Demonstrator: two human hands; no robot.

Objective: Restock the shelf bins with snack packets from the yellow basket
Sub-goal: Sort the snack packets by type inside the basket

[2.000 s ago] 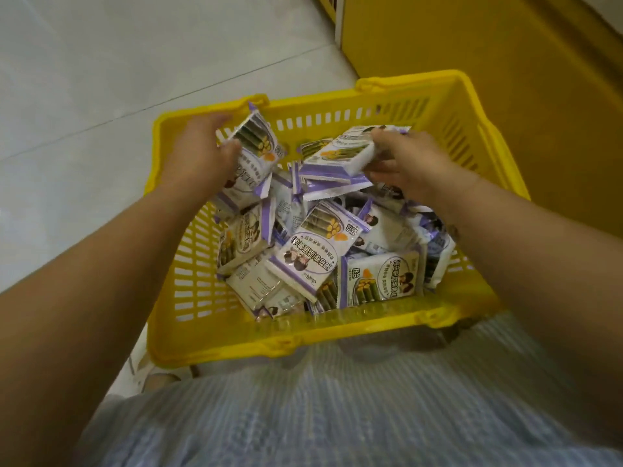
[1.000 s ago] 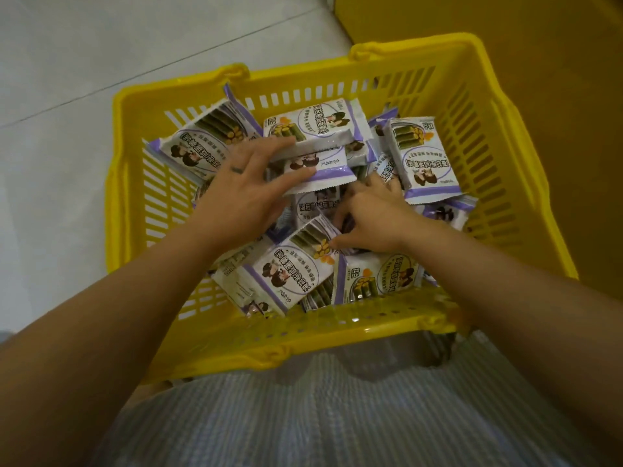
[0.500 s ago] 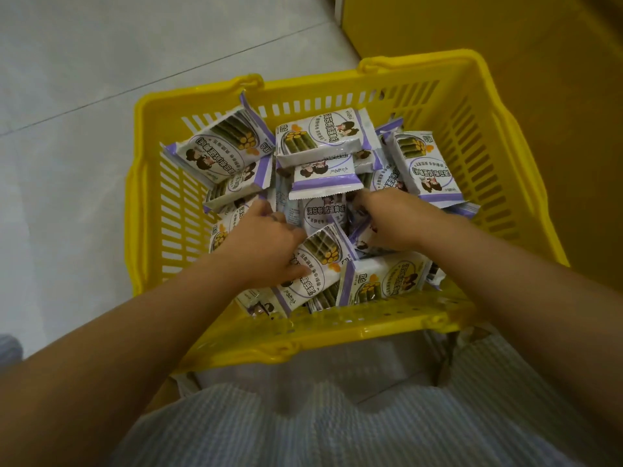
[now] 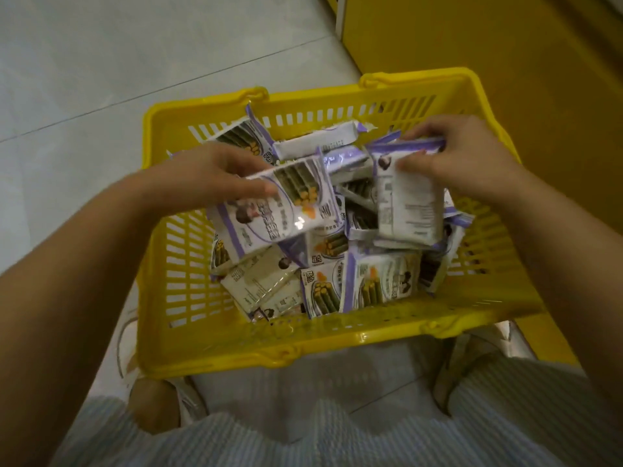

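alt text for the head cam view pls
Seen from above, a person's left hand and right hand each hold a snack packet over a yellow basket full of similar purple-and-white packets. The left packet shows its printed front, the right packet its text-covered back.

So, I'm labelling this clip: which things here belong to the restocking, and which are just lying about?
Job:
yellow basket
loose packets inside it
picture-side packet, held by left hand
text-side packet, held by right hand

Lying about:
tiled floor
yellow panel
striped clothing
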